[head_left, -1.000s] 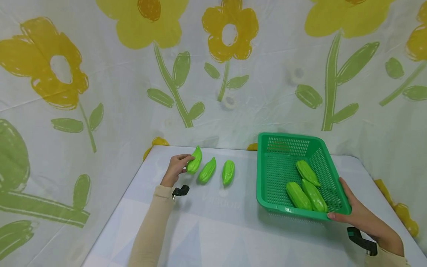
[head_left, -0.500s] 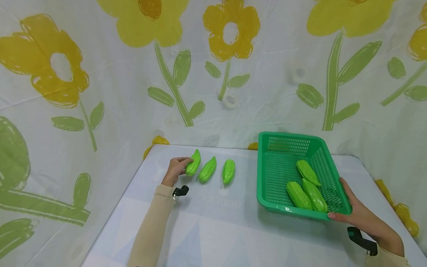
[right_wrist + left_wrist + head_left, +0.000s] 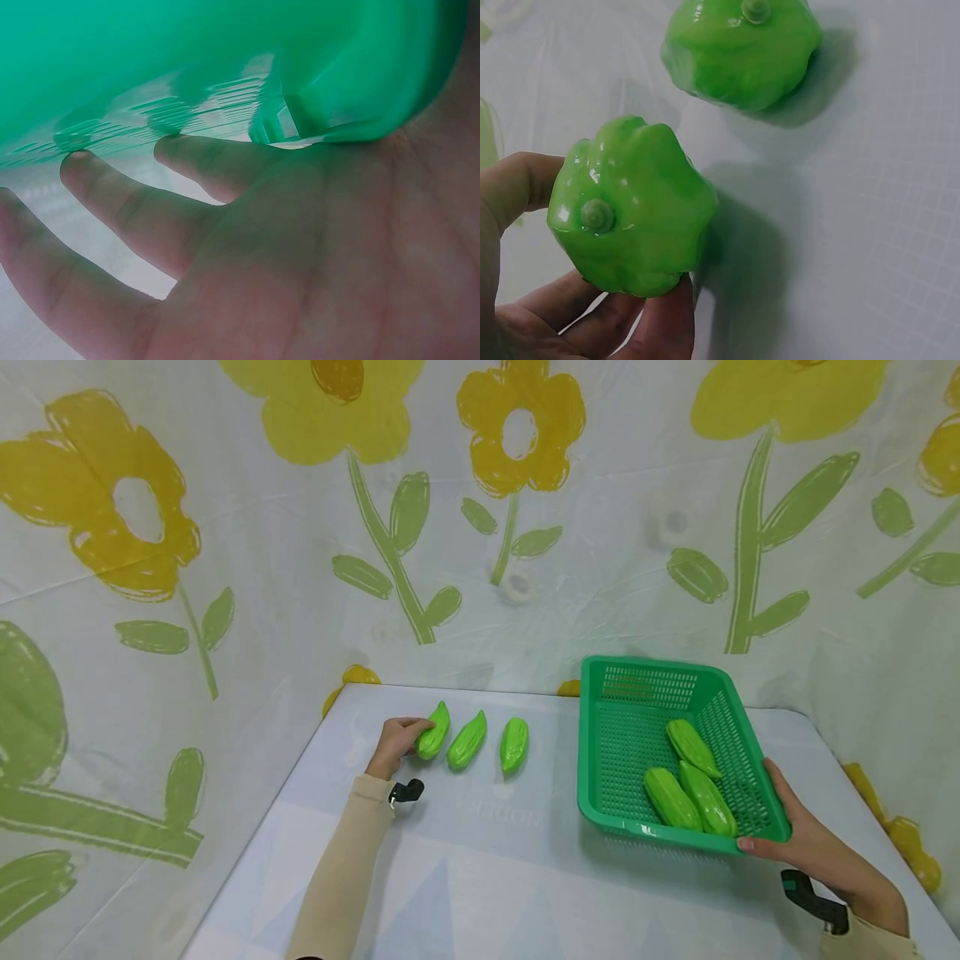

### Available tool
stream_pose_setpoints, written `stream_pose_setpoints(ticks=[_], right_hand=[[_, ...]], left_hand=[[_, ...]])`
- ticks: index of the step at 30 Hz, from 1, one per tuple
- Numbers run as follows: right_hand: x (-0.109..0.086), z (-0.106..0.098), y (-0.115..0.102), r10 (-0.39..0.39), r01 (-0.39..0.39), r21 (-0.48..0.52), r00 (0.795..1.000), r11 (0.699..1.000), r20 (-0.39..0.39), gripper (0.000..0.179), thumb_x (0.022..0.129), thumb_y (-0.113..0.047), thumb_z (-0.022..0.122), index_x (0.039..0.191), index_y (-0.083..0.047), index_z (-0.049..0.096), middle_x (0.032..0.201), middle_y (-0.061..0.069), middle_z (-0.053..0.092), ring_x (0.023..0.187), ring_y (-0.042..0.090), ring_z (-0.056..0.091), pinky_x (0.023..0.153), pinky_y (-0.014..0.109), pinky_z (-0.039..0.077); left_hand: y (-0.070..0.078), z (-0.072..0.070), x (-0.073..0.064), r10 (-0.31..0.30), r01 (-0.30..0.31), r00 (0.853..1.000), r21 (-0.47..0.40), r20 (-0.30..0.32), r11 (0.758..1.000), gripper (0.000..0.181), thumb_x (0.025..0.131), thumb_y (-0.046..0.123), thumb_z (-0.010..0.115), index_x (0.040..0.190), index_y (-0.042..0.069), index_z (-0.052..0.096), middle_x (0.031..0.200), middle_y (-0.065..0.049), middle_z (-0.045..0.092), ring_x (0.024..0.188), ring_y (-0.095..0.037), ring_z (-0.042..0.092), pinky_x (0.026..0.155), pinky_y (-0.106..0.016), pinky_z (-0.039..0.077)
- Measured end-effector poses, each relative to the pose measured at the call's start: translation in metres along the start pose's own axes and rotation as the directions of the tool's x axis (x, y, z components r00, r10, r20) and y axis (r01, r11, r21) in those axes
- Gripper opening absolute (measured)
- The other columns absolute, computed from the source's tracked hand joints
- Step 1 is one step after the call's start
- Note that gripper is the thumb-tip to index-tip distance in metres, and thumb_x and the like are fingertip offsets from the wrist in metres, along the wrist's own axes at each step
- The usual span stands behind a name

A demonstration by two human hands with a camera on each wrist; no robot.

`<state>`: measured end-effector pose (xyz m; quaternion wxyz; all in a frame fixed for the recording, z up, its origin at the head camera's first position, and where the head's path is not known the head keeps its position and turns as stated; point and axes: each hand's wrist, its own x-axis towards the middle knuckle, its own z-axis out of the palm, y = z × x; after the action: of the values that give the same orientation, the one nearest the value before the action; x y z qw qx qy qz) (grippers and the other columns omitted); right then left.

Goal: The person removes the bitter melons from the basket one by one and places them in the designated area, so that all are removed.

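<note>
My left hand (image 3: 399, 743) grips a light green bitter gourd (image 3: 435, 732) at the far left of the table. In the left wrist view the thumb and fingers lie round the ridged bitter gourd (image 3: 634, 210), its stem nub towards the camera. Just right of it lies a second bitter gourd (image 3: 467, 742), and a third gourd (image 3: 514, 746) lies beyond that. My right hand (image 3: 813, 843) holds the near right corner of a green plastic basket (image 3: 586, 743), thumb at the front rim. In the right wrist view several fingers (image 3: 142, 217) extend along the basket's underside (image 3: 150, 67).
Three more bitter gourds (image 3: 672, 800) lie in the right part of the basket. A pale patterned cloth covers the table (image 3: 480, 877). Behind and to the left hangs a white curtain (image 3: 285, 510) with yellow flowers.
The held bitter gourd has come down slightly and nearer, to stand level with the other two. My right hand and the basket have stayed in place.
</note>
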<state>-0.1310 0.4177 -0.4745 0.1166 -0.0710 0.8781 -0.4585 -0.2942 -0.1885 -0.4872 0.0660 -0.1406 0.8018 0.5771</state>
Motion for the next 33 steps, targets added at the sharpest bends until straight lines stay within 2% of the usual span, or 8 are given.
stream_pose_setpoints(ticks=[12,17,27,33], right_hand=[[-0.0009,-0.0004,-0.0023,0.011,-0.011,0.000,1.000,1.000,0.004,0.116,0.098,-0.030,0.066,0.156,-0.038,-0.035,0.166,0.033,-0.026,0.141,0.064,-0.001,0.099,0.091,0.019],[-0.0017,0.0002,-0.0031,0.012,-0.012,0.015,1.000,1.000,0.007,0.116,0.098,-0.029,0.066,0.155,-0.042,-0.034,0.166,0.031,-0.027,0.144,0.063,-0.007,0.100,0.091,0.016],[-0.0016,0.0003,-0.0023,0.018,-0.018,0.022,1.000,1.000,0.011,0.116,0.098,-0.029,0.066,0.154,-0.044,-0.034,0.165,0.031,-0.028,0.144,0.062,-0.008,0.101,0.091,0.016],[-0.0019,-0.0001,-0.0019,0.014,-0.014,0.029,1.000,0.999,0.010,0.116,0.098,-0.028,0.066,0.155,-0.042,-0.034,0.165,0.031,-0.028,0.144,0.062,-0.009,0.101,0.091,0.015]], left_hand=[[-0.0037,-0.0006,0.0011,-0.031,0.031,0.999,-0.009,0.015,0.999,0.050,0.096,0.033,0.070,0.135,0.001,0.066,0.143,-0.017,0.060,0.116,-0.023,0.058,0.083,-0.025,0.053],[-0.0036,-0.0007,-0.0005,-0.023,0.023,1.000,0.012,0.015,1.000,0.052,0.097,0.033,0.069,0.136,-0.001,0.065,0.143,-0.019,0.060,0.117,-0.024,0.059,0.086,-0.027,0.054],[-0.0037,-0.0003,-0.0012,0.027,-0.025,1.000,0.112,-0.009,0.993,0.051,0.098,0.034,0.066,0.135,-0.001,0.065,0.138,-0.020,0.064,0.108,-0.022,0.062,0.077,-0.021,0.051],[-0.0042,-0.0017,-0.0012,0.038,-0.036,0.999,0.135,-0.011,0.990,0.051,0.099,0.035,0.064,0.137,0.001,0.064,0.142,-0.020,0.062,0.118,-0.027,0.061,0.091,-0.030,0.054]])
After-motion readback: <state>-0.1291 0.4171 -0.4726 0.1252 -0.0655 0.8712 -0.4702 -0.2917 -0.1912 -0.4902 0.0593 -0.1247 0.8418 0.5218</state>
